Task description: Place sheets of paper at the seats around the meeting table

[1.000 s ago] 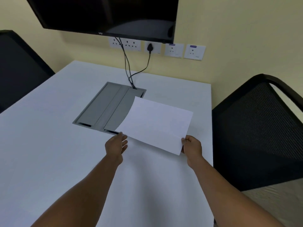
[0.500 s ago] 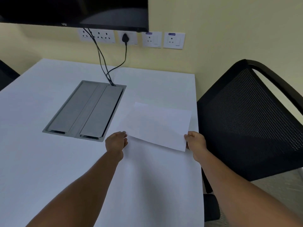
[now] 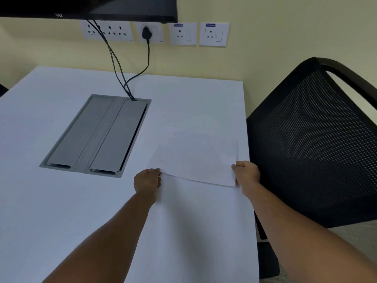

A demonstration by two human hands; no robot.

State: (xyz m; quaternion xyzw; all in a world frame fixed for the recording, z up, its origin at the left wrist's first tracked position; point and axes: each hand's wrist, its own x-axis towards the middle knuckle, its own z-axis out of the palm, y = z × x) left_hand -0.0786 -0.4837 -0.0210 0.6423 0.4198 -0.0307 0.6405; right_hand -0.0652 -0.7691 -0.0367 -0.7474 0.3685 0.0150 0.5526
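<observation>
A white sheet of paper [image 3: 195, 158] lies nearly flat on the white meeting table [image 3: 81, 211], close to its right edge, in front of a black mesh chair [image 3: 314, 144]. My left hand [image 3: 147, 180] pinches the sheet's near left corner. My right hand [image 3: 246, 173] grips its near right corner at the table's edge. The sheet's far part blends into the tabletop, and its near edge is slightly raised.
A grey cable box lid [image 3: 98, 133] is set into the table left of the sheet, with black cables [image 3: 120, 72] running up to wall sockets [image 3: 153, 33]. A black screen [image 3: 87, 7] hangs above. Part of another dark chair [image 3: 2, 88] shows at the far left.
Both hands have lowered the sheet from a tilted, raised position down onto the table and shifted it right toward the black chair. My view has turned right.
</observation>
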